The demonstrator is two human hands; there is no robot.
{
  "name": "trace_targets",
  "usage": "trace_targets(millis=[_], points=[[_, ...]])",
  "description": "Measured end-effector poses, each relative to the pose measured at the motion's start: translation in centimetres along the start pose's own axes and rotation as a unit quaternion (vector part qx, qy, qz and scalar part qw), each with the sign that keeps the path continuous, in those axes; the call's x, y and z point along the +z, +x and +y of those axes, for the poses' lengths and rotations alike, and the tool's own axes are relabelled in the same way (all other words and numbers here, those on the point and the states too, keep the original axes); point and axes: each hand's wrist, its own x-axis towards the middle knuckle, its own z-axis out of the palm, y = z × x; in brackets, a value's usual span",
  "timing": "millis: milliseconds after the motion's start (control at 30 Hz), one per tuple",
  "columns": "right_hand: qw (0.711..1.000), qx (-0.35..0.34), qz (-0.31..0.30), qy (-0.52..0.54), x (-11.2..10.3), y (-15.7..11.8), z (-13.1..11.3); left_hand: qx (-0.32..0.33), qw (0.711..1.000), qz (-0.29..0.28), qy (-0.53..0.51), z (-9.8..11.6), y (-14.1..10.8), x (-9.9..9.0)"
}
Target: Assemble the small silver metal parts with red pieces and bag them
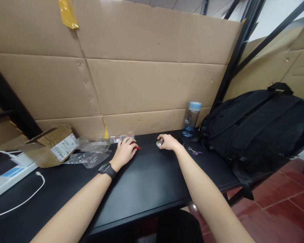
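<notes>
Near the back of the black table, my left hand (125, 152) rests with its fingers curled down over a small red loop (138, 147), maybe of cord; most of it is hidden beneath them. My right hand (169, 141), a short way to the right, has thumb and fingers closed around a small round silvery object (159, 143), whose exact kind I cannot make out. Just behind my left hand lie small clear packets (116, 138) with red marks. A keychain (196, 153) with a metal ring and coloured parts lies right of my right hand.
An opened cardboard box (49, 148), crumpled clear plastic bags (91, 157), a white power strip (12, 177) and a white cable (39, 189) occupy the left. Rightward stand a blue-lidded bottle (192, 118) and a black backpack (258, 125). A cardboard wall (147, 87) closes off the back.
</notes>
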Motion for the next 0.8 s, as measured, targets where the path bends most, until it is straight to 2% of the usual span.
trace_targets(millis=[200, 467, 800], points=[[0.999, -0.018, -0.001, 0.042, 0.1, 0.4, 0.7, 0.013, 1.0, 0.004, -0.013, 0.1, 0.1, -0.1], [0.999, -0.012, 0.051, 0.011, 1.0, 1.1, 0.9, 0.006, 0.998, 0.042, -0.038, 0.6, 0.2, -0.5], [0.988, -0.068, 0.066, 0.118, 0.0, 0.8, 2.0, -0.01, 0.997, 0.05, -0.06, 0.9, 0.3, -0.8]])
